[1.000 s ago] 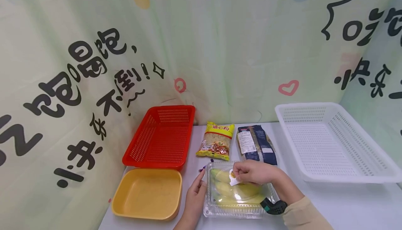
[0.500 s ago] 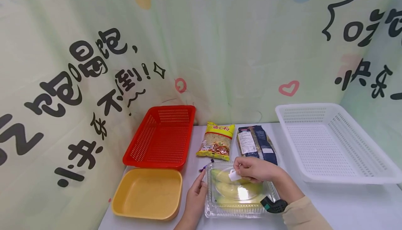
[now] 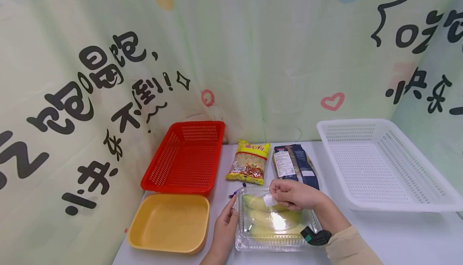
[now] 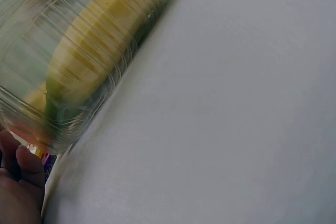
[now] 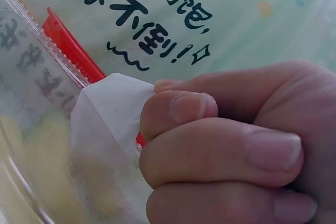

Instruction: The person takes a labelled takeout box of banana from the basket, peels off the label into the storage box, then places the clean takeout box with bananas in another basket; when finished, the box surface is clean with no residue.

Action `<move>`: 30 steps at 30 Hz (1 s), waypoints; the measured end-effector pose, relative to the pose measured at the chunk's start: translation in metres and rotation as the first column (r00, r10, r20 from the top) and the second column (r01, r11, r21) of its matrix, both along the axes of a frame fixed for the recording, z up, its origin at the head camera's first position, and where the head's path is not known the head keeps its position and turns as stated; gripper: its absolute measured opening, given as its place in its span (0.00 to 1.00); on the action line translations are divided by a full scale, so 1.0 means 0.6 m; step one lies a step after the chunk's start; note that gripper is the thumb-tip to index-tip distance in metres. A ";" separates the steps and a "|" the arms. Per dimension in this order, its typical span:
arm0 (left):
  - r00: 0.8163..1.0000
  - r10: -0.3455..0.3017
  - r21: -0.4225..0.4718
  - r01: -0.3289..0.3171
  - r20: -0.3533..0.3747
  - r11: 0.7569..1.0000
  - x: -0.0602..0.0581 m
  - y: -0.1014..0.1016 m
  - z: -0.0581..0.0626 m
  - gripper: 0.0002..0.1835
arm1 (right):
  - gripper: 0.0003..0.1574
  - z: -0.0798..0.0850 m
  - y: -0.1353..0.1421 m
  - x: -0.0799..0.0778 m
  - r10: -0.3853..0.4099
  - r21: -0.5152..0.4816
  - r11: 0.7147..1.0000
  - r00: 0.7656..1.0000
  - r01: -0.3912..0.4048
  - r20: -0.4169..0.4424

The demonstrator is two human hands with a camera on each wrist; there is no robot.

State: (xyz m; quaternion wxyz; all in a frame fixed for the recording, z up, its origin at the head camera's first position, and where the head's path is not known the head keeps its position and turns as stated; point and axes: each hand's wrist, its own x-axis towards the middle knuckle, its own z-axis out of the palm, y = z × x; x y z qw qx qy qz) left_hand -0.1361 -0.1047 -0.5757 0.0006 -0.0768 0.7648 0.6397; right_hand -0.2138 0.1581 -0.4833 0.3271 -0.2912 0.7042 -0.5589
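Note:
A clear plastic clamshell box [image 3: 242, 245] with bananas [image 3: 260, 218] inside stands at the front middle of the table in the head view. My right hand [image 3: 294, 194] is above its lid, pinching a white sticker [image 3: 269, 200] between thumb and fingers. In the right wrist view the sticker [image 5: 110, 111] is lifted and folded back, with a bit of red beside the fingers; whether its lower edge still clings to the lid is unclear. My left hand [image 3: 226, 226] rests against the box's left side with extended fingers. The left wrist view catches that hand [image 4: 21, 182] at the box's corner.
Behind the box lie a yellow bag of pasta [image 3: 248, 162] and a dark blue bag [image 3: 302, 167]. A red basket [image 3: 181, 164] and a yellow bin [image 3: 170, 222] stand at left. To the right is a white basket [image 3: 365, 164]. A printed curtain [image 3: 235, 56] hangs behind.
My right hand has risen slightly while pulling the sticker, whose plain white back now shows instead of its printed face. The left hand and the box have barely moved.

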 end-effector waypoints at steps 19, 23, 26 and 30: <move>1.000 0.006 0.010 -0.006 0.022 1.000 0.000 0.002 0.001 0.25 | 0.15 0.000 0.003 -0.005 -0.030 -0.119 0.992 0.998 0.037 0.062; 0.999 0.007 0.007 -0.008 0.032 1.000 -0.001 0.002 0.002 0.25 | 0.12 -0.001 0.006 -0.006 -0.012 -0.171 0.985 0.997 0.025 0.076; 0.999 0.006 0.001 -0.007 0.032 1.000 -0.001 0.001 0.003 0.25 | 0.09 -0.002 0.008 -0.007 -0.006 -0.210 0.977 0.996 0.026 0.093; 1.000 0.004 0.000 -0.004 0.029 1.000 -0.001 0.000 0.005 0.24 | 0.08 -0.003 0.008 -0.007 -0.009 -0.222 0.975 0.996 0.028 0.085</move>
